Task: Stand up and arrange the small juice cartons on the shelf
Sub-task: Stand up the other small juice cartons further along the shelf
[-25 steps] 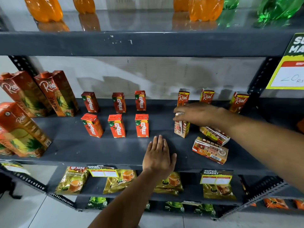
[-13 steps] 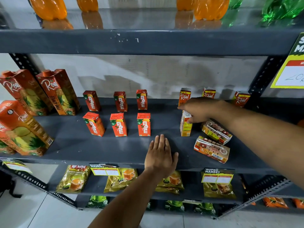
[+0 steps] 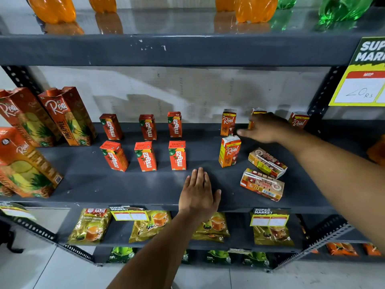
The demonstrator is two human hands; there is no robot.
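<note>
On the grey middle shelf [image 3: 145, 184], several small orange Maaza cartons [image 3: 177, 155] stand in two rows. To their right a small Real carton [image 3: 229, 151] stands upright in the front row, with another Real carton [image 3: 228, 122] behind it and one at the back right [image 3: 299, 120]. Two Real cartons lie flat: one [image 3: 267, 163] behind, one [image 3: 262, 184] nearer the edge. My right hand [image 3: 264, 130] hovers just behind the front upright carton, fingers loose, holding nothing, and partly hides a back-row carton [image 3: 256, 112]. My left hand [image 3: 198, 195] rests flat on the shelf's front.
Large Real pineapple cartons [image 3: 66, 115] stand at the left of the shelf. Orange and green bottles [image 3: 255, 7] sit on the shelf above. Tea packets [image 3: 89, 226] lie on the shelf below. A yellow price sign [image 3: 362, 80] hangs at the right upright.
My right hand stood the Real carton upright, turned its front forward, then let go and drew back to the right. My left hand stayed flat on the shelf.
</note>
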